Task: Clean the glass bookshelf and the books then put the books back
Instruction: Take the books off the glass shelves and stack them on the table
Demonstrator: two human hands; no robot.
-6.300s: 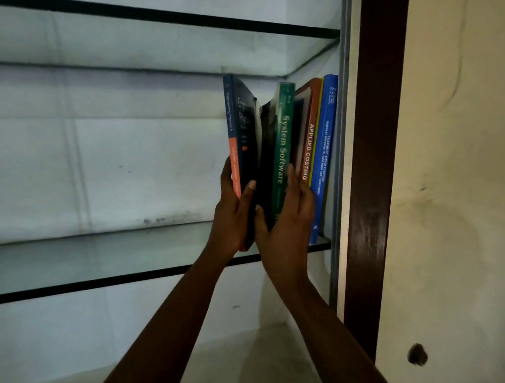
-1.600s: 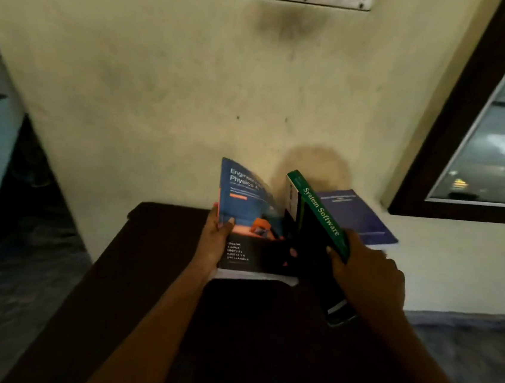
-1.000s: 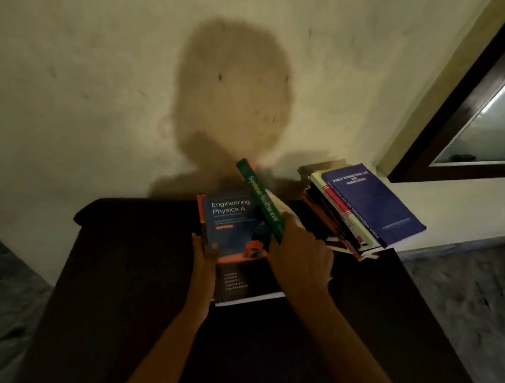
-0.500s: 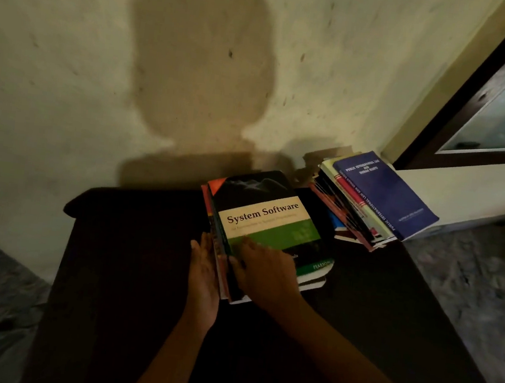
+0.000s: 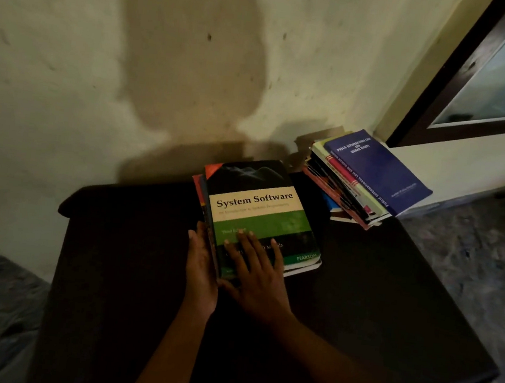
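The System Software book [image 5: 258, 210] lies flat and face up, its cover showing a cream title band above a green band. It is the top book of a short pile [image 5: 203, 192] whose red and orange edges peek out along its left side and far left corner. The pile sits toward the back middle of a dark surface [image 5: 389, 299], close to the wall [image 5: 71, 63].

The right hand [image 5: 259, 273] rests palm down on the near part of the cover, with its fingers straight and spread over the lower green band and the dark strip beneath it. It covers part of the author line. The left hand [image 5: 202, 273] lies just beside it, with its fingers straight and together, pressed along the left side of the pile at the near corner. Neither hand curls round anything; both lie flat against the books. The two hands sit close together at the near left corner of the book.

To the right, apart from the pile, a second, taller stack of books [image 5: 347, 198] is fanned unevenly at the far right corner of the surface. A dark blue law book [image 5: 378, 170] is on top of it, turned at an angle.

A head-shaped shadow [image 5: 192, 44] falls on the wall above the books. At the upper right stands a dark wooden frame [image 5: 452, 87] holding a glass pane. Grey mottled floor [image 5: 474, 233] shows on the right of the surface.
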